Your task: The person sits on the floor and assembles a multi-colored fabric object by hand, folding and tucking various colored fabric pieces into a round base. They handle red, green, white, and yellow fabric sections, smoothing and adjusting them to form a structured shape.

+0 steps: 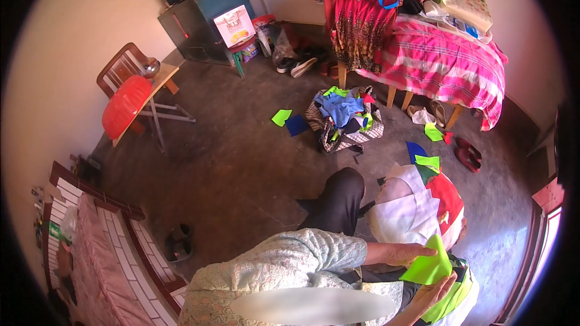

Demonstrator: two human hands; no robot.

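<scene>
A bright green piece of cloth (430,267) is stretched between my two hands, low and right of the middle. My left hand (406,253) grips its upper left part, fingers closed on it. At its lower right edge, the fingers of my right hand (440,290) pinch the cloth. Below the hands lies more green and white fabric (456,299), partly hidden by my right hand. Just beyond them, a white cloth bundle (402,202) rests beside a red cloth (446,196). My bent knee in dark trousers (339,196) is left of the bundle.
An open checked bag (377,131) holds blue and green cloth pieces. Loose green (281,117) and blue pieces (296,125) lie beside it. Maroon shoes (467,154) sit near a table draped in pink cloth (438,54). Farther left stands a folding table with a red basin (125,105).
</scene>
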